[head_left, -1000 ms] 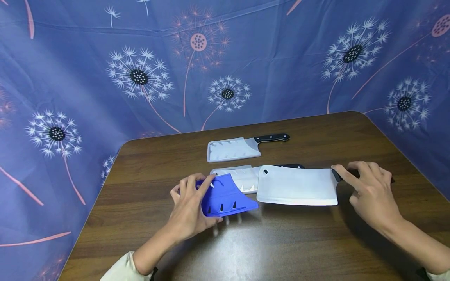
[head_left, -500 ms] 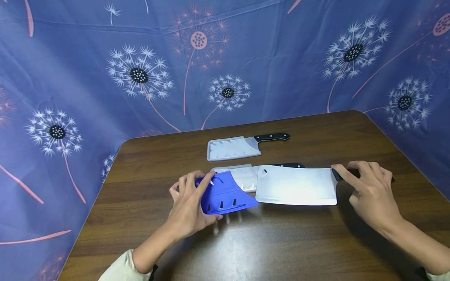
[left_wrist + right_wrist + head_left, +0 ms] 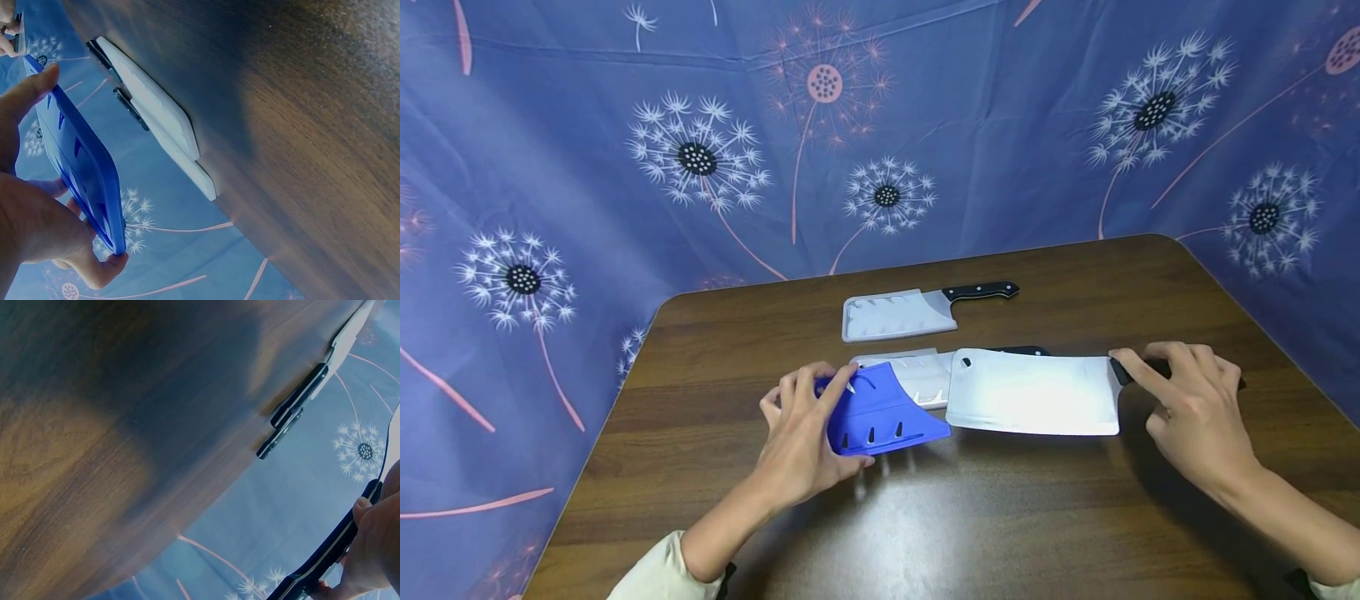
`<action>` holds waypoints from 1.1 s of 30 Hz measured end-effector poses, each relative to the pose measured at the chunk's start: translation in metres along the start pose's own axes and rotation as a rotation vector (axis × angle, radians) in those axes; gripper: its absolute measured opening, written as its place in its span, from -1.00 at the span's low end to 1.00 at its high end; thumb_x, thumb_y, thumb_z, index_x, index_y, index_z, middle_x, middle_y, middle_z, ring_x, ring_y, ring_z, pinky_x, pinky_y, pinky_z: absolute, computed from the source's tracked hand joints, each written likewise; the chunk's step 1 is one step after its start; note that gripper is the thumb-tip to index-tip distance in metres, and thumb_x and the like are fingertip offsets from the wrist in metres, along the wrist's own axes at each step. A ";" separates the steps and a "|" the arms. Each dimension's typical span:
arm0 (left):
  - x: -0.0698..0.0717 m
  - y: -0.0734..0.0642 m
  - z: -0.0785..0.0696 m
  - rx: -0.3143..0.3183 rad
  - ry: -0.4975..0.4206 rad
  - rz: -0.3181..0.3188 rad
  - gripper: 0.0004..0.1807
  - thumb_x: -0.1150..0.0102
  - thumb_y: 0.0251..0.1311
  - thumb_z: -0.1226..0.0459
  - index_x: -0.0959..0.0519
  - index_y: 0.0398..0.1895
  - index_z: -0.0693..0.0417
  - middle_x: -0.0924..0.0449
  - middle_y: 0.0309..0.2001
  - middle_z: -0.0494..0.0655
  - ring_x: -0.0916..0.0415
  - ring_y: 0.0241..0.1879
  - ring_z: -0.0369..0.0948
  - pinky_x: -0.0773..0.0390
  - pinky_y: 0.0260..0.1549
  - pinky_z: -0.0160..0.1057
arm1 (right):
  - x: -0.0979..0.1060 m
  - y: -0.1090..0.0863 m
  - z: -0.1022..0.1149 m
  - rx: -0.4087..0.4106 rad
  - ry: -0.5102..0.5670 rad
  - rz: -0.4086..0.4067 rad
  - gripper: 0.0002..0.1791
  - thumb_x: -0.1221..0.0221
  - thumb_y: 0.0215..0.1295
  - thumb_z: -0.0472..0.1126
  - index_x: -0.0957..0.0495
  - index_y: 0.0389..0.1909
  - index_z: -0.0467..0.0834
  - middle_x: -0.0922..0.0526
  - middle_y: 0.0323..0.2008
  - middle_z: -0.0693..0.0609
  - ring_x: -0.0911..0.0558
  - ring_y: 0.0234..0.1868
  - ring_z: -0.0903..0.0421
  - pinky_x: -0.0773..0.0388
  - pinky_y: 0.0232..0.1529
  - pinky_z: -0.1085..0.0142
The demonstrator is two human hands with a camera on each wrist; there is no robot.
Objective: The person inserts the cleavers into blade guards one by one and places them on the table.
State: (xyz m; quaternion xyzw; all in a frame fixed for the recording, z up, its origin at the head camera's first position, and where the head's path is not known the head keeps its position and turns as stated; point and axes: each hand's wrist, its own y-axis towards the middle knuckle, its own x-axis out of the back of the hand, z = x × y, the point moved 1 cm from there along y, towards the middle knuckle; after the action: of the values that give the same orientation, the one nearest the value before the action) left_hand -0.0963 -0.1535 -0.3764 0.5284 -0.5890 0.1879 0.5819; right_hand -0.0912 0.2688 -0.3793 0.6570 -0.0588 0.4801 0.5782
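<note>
My left hand (image 3: 805,442) holds a blue blade cover (image 3: 880,408) by its closed left end, fingers on the top edge and thumb beneath. In the left wrist view the cover (image 3: 81,156) is held clear of the table. On the right, my right hand (image 3: 1198,408) grips the black handle (image 3: 331,550) of a cleaver (image 3: 1033,396). Its wide bare blade points left, its tip end right by the cover's slanted open end; whether they touch I cannot tell. The blade is also above the tabletop.
A cleaver in a pale cover (image 3: 898,317) lies at the back of the wooden table (image 3: 730,358), black handle to the right. A second covered cleaver (image 3: 917,375) lies in front of it, partly hidden behind the blue cover and bare blade. A patterned blue cloth (image 3: 985,125) hangs behind.
Hardly anything differs. Both hands keep their hold, and the cover and cleaver stay end to end, with only a very slight upward shift in the view.
</note>
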 end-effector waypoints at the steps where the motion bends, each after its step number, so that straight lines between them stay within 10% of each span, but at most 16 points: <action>1: 0.000 0.000 0.000 0.001 0.001 0.000 0.29 -0.66 -0.62 -0.06 -0.23 0.43 -0.23 -0.24 0.18 -0.01 -0.15 0.13 0.02 -0.05 0.00 0.20 | 0.000 0.000 0.000 0.001 0.001 -0.005 -0.09 0.07 -0.49 -0.71 -0.54 0.10 -0.15 -0.43 -0.13 -0.34 -0.33 -0.16 -0.34 -0.09 -0.19 -0.26; 33: -0.003 -0.003 -0.007 -0.045 0.037 0.003 0.24 -0.64 -0.64 0.01 -0.28 0.39 -0.13 -0.26 0.17 0.03 -0.15 0.16 0.08 -0.02 -0.04 0.29 | -0.002 0.002 0.012 0.072 -0.039 0.019 -0.13 0.00 -0.54 -0.75 -0.52 0.01 -0.16 -0.44 -0.16 -0.32 -0.33 -0.20 -0.35 -0.10 -0.17 -0.34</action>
State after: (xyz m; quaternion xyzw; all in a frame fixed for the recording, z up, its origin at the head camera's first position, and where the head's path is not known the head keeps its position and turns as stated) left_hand -0.0912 -0.1473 -0.3785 0.5109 -0.5830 0.1851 0.6041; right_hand -0.0871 0.2574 -0.3778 0.6860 -0.0590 0.4744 0.5485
